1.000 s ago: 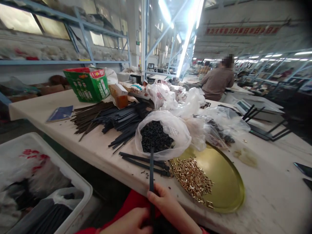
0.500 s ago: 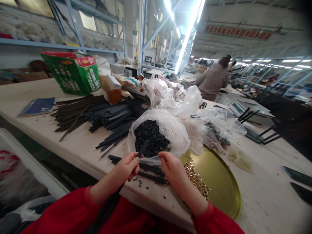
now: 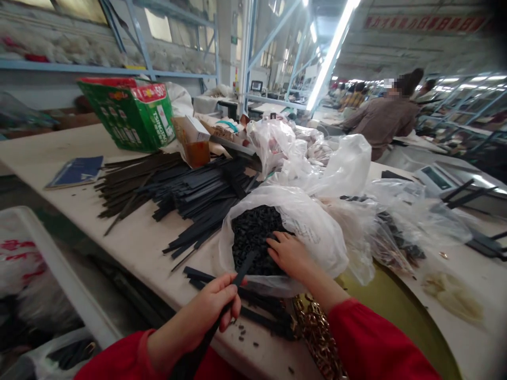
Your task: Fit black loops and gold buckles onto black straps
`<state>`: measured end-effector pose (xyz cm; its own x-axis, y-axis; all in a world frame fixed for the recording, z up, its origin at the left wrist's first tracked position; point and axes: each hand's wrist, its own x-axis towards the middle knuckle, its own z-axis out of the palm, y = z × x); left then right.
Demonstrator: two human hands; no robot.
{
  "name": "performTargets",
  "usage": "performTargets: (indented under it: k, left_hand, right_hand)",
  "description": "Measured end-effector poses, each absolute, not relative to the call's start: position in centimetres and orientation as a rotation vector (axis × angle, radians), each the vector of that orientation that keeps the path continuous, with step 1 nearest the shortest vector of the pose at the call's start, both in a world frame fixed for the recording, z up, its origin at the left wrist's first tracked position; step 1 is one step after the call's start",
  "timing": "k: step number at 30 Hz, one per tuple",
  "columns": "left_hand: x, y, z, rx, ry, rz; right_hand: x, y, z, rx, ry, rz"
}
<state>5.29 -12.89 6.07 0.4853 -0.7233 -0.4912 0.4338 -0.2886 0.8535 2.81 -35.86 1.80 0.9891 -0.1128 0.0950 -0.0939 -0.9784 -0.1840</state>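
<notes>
Left hand [image 3: 200, 316]: grip clenched on a black strap [image 3: 242, 269]
Right hand [image 3: 289, 257]: open, touching small black pieces [image 3: 249, 237] in a plastic bag [image 3: 317, 232]
Left on worktop [image 3: 59, 153]: a large strap pile [image 3: 186, 184]

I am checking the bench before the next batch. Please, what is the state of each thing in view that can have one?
Left hand: closed around a black strip.
Right hand: open, resting on small black pieces.
Clear plastic bag: open, filled with those pieces.
Gold-coloured tray: partly covered, holding gold metal pieces.
Blue notebook: shut.
Green carton: tilted, top open.
</notes>
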Motion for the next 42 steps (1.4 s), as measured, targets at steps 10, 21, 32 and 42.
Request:
performTargets:
  k: [10,21,32,42]
  left_hand:
    - [3.5,-11.4,6.3,1.374,-0.185,-1.212]
    - [0.1,-9.3,5.1,1.548,-0.392,-1.077]
    - [-2.1,-9.6,6.8,1.706,-0.790,-0.849]
    - [-3.4,-9.3,7.2,2.137,-1.152,-0.518]
  right_hand:
    - [-3.2,-34.0,3.4,-3.310,0.015,-0.112]
    - [-4.1,-33.0,2.8,-2.928,0.351,-0.317]
    - [-10.9,-26.6,5.7,-1.517,0.477,-0.269]
    - [-13.0,-24.6,3.5,-1.232,0.544,-0.223]
